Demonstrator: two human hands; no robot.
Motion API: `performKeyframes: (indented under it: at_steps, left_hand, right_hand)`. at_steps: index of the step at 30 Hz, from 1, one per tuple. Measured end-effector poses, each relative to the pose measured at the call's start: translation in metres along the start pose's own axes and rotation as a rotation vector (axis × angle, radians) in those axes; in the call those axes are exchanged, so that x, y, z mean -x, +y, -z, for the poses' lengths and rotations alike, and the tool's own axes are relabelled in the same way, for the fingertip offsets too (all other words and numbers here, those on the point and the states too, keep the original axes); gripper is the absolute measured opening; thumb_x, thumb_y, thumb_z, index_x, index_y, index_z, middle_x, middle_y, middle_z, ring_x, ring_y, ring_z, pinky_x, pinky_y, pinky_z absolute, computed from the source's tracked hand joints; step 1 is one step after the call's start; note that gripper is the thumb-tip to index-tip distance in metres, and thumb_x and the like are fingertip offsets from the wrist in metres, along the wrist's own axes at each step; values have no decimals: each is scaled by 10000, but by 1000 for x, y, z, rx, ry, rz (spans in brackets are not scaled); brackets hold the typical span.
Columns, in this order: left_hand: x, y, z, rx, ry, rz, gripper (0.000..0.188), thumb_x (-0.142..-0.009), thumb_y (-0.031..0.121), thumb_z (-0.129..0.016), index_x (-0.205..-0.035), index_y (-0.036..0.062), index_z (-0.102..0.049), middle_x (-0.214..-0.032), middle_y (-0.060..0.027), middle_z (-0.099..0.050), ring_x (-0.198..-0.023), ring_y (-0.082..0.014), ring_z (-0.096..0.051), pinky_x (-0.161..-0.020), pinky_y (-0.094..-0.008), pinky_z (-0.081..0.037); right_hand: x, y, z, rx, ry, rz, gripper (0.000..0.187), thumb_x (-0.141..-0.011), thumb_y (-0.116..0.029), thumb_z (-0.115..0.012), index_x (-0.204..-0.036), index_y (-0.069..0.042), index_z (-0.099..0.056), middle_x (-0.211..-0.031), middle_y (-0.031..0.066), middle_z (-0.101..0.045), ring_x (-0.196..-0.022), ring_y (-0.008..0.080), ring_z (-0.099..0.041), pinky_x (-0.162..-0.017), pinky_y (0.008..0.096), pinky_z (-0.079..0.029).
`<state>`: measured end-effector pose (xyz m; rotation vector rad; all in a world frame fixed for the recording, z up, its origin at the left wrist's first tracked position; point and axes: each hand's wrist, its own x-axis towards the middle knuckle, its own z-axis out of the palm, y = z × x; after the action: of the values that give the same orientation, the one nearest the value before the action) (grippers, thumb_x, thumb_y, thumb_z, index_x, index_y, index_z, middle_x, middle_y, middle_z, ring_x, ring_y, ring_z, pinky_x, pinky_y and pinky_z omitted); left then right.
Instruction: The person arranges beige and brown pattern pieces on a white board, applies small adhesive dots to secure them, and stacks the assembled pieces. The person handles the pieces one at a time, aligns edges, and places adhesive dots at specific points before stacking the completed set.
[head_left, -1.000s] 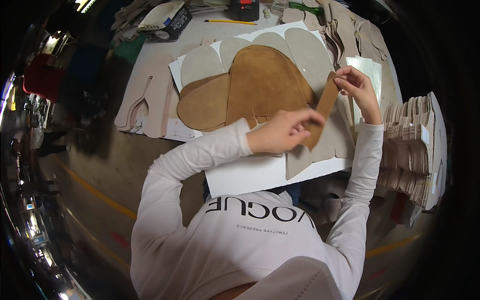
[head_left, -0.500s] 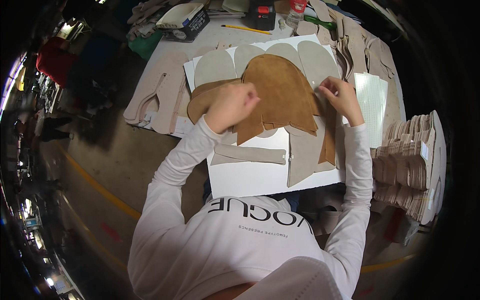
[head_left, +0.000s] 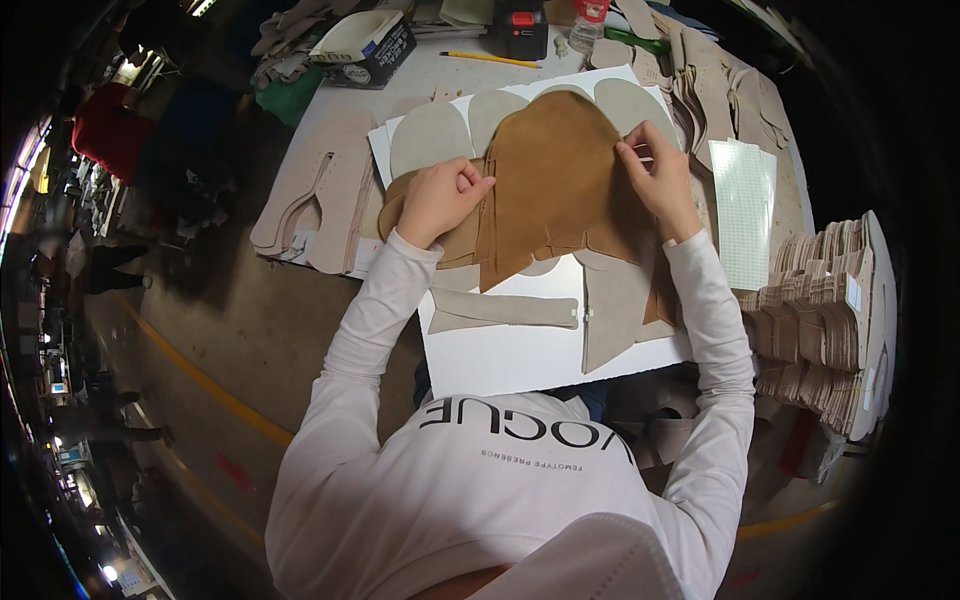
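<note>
A large brown leather piece [head_left: 560, 180] with a rounded top and a notched lower edge lies over similar brown pieces. My right hand [head_left: 660, 178] pinches its right edge between thumb and fingers, and that side looks slightly raised. At the left edge, my left hand [head_left: 447, 195] is closed, fingertips pinched against the leather's border. More brown leather [head_left: 400, 192] shows partly under my left hand. Beneath it all is a white board [head_left: 500, 360] bearing grey rounded pieces [head_left: 430, 135], a grey strip [head_left: 505, 309] and a grey pointed panel [head_left: 610, 310].
Stacked beige cut-outs [head_left: 335, 200] lie left on the table, with more stacks [head_left: 810, 320] on a stand at right. A translucent gridded sheet [head_left: 742, 210] lies beyond my right wrist. Behind are a black box [head_left: 368, 62], a pencil [head_left: 490, 59] and a bottle [head_left: 588, 22].
My right hand has moved up along the brown piece's right edge and grips it. My left hand has shifted slightly left to its left edge. The brown piece's top has risen a little.
</note>
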<state>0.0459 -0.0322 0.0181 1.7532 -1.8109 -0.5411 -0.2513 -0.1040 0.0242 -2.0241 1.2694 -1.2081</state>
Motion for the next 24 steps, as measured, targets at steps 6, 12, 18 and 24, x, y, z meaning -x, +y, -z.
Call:
performKeyframes:
  at_steps: [6,12,18,24]
  left_hand:
    - [1,0,-12,43,60,-39,256,-789,274,-787,-811,49,-668,-632,-22,-627,-553,-133,-568,-550,-283,-467]
    - [-3,-1,-5,190,15,-66,254,-850,225,-739,-980,31,-637,-819,-23,-653,-645,-75,-594,-618,-260,-498]
    - [-11,18,-13,869,-196,-9,384,-1000,297,-557,-1253,10,-524,-1149,-89,-632,-963,-107,-617,-878,-264,-489]
    - [-13,17,-17,1118,-98,145,542,-1049,481,-348,-1376,57,-434,-1237,-117,-591,-1006,-138,-617,-887,-291,-491]
  right_hand:
    - [-25,-8,45,-429,-41,-49,263,-960,18,-518,-1167,-47,-665,-972,52,-713,-885,62,-620,-810,216,-490]
    - [-31,-52,91,-367,-329,-166,329,-955,16,-446,-1198,16,-668,-1161,72,-690,-1031,107,-629,-936,229,-475]
    - [-20,-101,65,-401,-467,19,330,-946,-3,-510,-1251,22,-632,-1244,93,-657,-1148,136,-591,-1024,260,-421]
    - [-8,-77,33,-576,-329,-48,483,-921,5,-571,-1399,-25,-508,-1390,89,-544,-1199,133,-530,-1009,258,-435]
